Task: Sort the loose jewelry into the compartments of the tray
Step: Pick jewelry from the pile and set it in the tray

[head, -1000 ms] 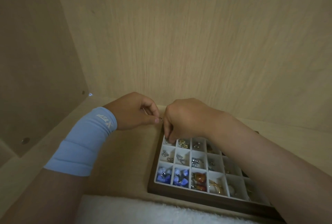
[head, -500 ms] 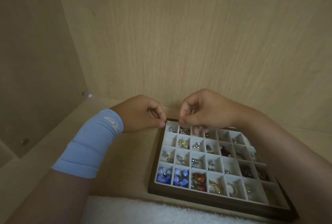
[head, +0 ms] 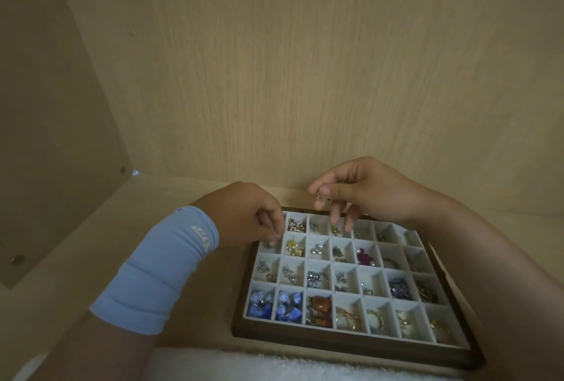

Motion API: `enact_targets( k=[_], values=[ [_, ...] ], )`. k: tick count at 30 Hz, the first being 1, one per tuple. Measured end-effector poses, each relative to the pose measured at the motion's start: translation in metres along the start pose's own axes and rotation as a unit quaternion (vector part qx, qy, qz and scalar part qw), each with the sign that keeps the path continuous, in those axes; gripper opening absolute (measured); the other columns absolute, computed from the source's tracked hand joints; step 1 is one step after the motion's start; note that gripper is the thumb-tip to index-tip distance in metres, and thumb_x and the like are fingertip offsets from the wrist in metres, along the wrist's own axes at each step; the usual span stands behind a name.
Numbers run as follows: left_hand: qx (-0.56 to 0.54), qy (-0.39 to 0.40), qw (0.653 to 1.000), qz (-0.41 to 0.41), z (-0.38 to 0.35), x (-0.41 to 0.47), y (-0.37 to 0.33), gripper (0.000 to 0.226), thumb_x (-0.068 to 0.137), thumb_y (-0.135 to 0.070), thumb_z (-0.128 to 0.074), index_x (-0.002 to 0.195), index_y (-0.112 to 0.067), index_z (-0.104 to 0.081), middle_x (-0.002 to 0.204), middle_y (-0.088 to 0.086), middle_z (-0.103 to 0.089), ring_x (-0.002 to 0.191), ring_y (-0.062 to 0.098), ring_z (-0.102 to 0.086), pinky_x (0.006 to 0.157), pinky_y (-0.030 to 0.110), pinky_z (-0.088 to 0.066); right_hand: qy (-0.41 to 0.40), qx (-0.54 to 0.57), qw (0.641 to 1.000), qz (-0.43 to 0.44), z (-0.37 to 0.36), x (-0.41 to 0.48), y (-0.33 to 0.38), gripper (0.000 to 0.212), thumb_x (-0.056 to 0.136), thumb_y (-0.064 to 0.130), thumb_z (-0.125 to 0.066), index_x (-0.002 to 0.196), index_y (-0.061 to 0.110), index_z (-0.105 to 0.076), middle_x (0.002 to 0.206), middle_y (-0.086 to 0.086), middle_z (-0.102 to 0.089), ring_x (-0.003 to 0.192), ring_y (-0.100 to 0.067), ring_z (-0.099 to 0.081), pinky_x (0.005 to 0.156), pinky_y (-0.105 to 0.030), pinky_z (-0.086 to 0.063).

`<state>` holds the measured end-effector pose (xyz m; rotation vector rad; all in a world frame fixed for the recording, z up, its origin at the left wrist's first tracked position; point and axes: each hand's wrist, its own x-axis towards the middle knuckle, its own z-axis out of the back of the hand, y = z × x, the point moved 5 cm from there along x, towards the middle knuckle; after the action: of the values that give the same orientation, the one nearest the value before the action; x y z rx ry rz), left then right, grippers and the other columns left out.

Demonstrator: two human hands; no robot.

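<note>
Jewelry already sits in most compartments of the tray (head: pixel 351 347), which lies on the wooden shelf (head: pixel 213 295) just beyond a white towel (head: pixel 274 365). There are blue stones (head: pixel 288 307) in the near left cells, gold rings (head: pixel 346 316) along the near row, and silver bits through the middle. My right hand (head: pixel 375 194) hangs over the far row, thumb and forefinger pinched on a thin silver piece (head: pixel 320 196). Its other fingers droop loose toward the cells below, apparently without touching them. My left hand (head: pixel 244 215), with a blue sleeve (head: pixel 158 270) on the wrist, is curled at the far left corner of the tray. Its fingertips are closed on a tiny silver bit (head: pixel 276 236) just above the second cell of the left column; whether the bit touches the cell floor I cannot tell. I judge the step in hand to be setting these two pieces down with their like. To do it well, I would choose each cell first by matching colour and shape. I would then lower the pinch between the dividers and let go low, so nothing bounces into a neighbouring cell. The pieces look small and slick, so a light, steady pinch seems wise. I would bring one hand down at a time, so the drooping fingers don't rake out pieces already sorted.
</note>
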<state>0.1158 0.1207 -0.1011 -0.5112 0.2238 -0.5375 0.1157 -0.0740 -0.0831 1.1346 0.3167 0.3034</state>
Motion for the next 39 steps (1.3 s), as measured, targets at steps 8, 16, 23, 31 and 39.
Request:
enact_targets(
  k=[8, 16, 23, 31, 39],
  values=[
    [0.079, 0.016, 0.996, 0.025, -0.003, 0.0, -0.007, 0.01, 0.08, -0.024, -0.076, 0.082, -0.034, -0.076, 0.08, -0.02, -0.072, 0.078, -0.004, -0.065, 0.081, 0.026, -0.055, 0.028, 0.01, 0.999, -0.015, 0.01, -0.008, -0.005, 0.023, 0.095, -0.004, -0.059, 0.111, 0.005, -0.072, 0.091, -0.012, -0.071, 0.078, -0.022, -0.068, 0.055, -0.023, -0.056],
    [0.092, 0.026, 0.995, 0.027, -0.005, 0.001, -0.007, 0.011, 0.081, -0.023, -0.076, 0.086, -0.033, -0.076, 0.086, -0.017, -0.074, 0.079, -0.004, -0.066, 0.084, 0.024, -0.055, 0.002, -0.024, 1.0, 0.0, 0.033, -0.023, -0.002, 0.017, 0.094, 0.008, -0.064, 0.108, 0.01, -0.074, 0.084, -0.004, -0.073, 0.068, -0.017, -0.065, 0.048, -0.026, -0.049],
    [0.187, 0.008, 0.982, 0.005, -0.005, 0.0, -0.012, 0.007, 0.079, -0.038, -0.075, 0.086, -0.039, -0.074, 0.075, -0.027, -0.062, 0.067, -0.011, -0.055, 0.059, 0.001, -0.034, -0.05, -0.094, 0.994, -0.028, 0.051, -0.031, -0.013, 0.016, 0.092, 0.006, -0.068, 0.103, 0.015, -0.075, 0.075, 0.003, -0.068, 0.061, -0.013, -0.064, 0.044, -0.021, -0.042],
    [0.215, 0.015, 0.976, -0.012, -0.008, -0.001, -0.019, 0.01, 0.086, -0.042, -0.068, 0.093, -0.045, -0.075, 0.069, -0.034, -0.046, 0.067, -0.008, -0.049, 0.061, 0.001, -0.032, -0.055, -0.128, 0.99, -0.015, 0.053, -0.029, -0.017, 0.012, 0.091, 0.01, -0.071, 0.1, 0.014, -0.077, 0.076, 0.008, -0.072, 0.06, -0.015, -0.062, 0.064, -0.015, -0.053],
    [0.168, -0.089, 0.981, -0.048, 0.005, 0.006, -0.03, 0.021, 0.085, -0.049, -0.055, 0.084, -0.037, -0.073, 0.083, -0.019, -0.058, 0.077, 0.001, -0.053, 0.074, 0.026, -0.047, -0.056, -0.135, 0.989, 0.02, 0.039, -0.019, -0.014, 0.013, 0.09, 0.01, -0.071, 0.099, 0.014, -0.078, 0.085, 0.005, -0.073, 0.053, -0.006, -0.056, 0.063, -0.023, -0.054]
  ],
)
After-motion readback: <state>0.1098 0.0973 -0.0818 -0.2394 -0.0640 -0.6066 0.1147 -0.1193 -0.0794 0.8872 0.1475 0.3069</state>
